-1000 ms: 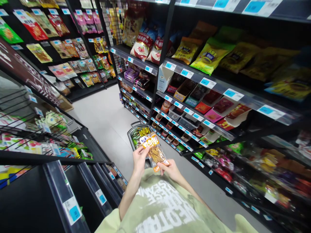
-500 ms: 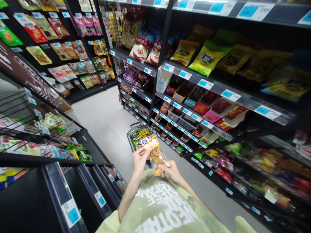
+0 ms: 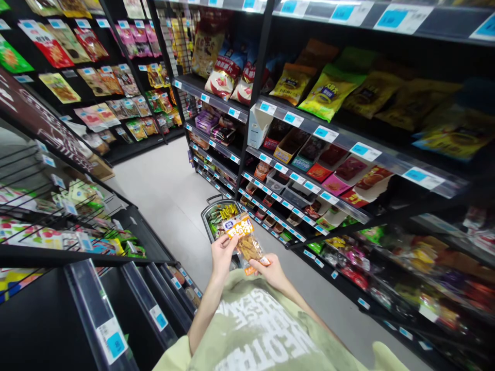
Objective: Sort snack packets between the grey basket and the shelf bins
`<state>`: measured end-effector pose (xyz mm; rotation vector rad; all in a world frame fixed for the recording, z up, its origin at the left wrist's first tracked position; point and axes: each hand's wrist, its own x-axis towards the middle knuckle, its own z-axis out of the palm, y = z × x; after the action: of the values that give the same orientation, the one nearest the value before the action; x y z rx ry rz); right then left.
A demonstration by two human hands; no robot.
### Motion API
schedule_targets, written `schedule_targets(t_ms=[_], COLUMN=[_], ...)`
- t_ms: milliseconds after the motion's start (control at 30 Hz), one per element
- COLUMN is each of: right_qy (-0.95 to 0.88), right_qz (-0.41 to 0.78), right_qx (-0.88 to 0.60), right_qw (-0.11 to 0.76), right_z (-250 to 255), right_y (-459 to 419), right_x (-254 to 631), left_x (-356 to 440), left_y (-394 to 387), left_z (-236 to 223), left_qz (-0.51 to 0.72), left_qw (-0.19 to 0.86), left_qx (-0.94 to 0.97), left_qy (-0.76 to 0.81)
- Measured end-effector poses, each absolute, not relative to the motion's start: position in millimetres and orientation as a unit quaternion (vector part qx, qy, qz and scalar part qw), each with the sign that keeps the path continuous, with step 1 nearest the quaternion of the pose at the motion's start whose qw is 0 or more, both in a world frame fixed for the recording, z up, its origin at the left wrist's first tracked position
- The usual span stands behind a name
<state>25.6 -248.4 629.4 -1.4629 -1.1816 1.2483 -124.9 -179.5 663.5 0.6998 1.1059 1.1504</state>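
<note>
Both hands hold an orange-and-clear snack bag [image 3: 249,245] in front of my shirt, its printed face turned up toward me. My left hand [image 3: 223,253] pinches the upper left edge, thumb on the front. My right hand [image 3: 270,269] is closed on the lower right corner, thumb across the front. Brown snack pieces show through the clear part of the bag. Beyond it and lower down is a dark basket [image 3: 206,214] holding several green and yellow snack packets [image 3: 226,212]. The bag hides part of the basket.
A tall black shelf [image 3: 255,111] with bagged and boxed snacks runs along the right. At the left are a wire rack [image 3: 27,175] and shelf rails with price tags [image 3: 112,340]. Hanging packets [image 3: 62,87] line the far wall. Grey floor [image 3: 170,180] lies between the shelves.
The bag has tilted slightly, so its printed front shows more plainly with less glare. Both hands keep their hold, and the view has shifted very little.
</note>
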Motion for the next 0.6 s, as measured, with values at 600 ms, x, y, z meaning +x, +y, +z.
schedule_targets(t_ms=[600], right_qy=[-0.432], right_qz=[0.572], right_qx=[-0.557], right_qw=[0.42], right_z=[644.8], right_y=[-252.8], right_x=[27.2], left_x=[-123.1], left_y=[-180.2], left_z=[667.5], left_qz=[0.489], left_qw=[0.657], left_qx=[0.305], left_qy=[0.485])
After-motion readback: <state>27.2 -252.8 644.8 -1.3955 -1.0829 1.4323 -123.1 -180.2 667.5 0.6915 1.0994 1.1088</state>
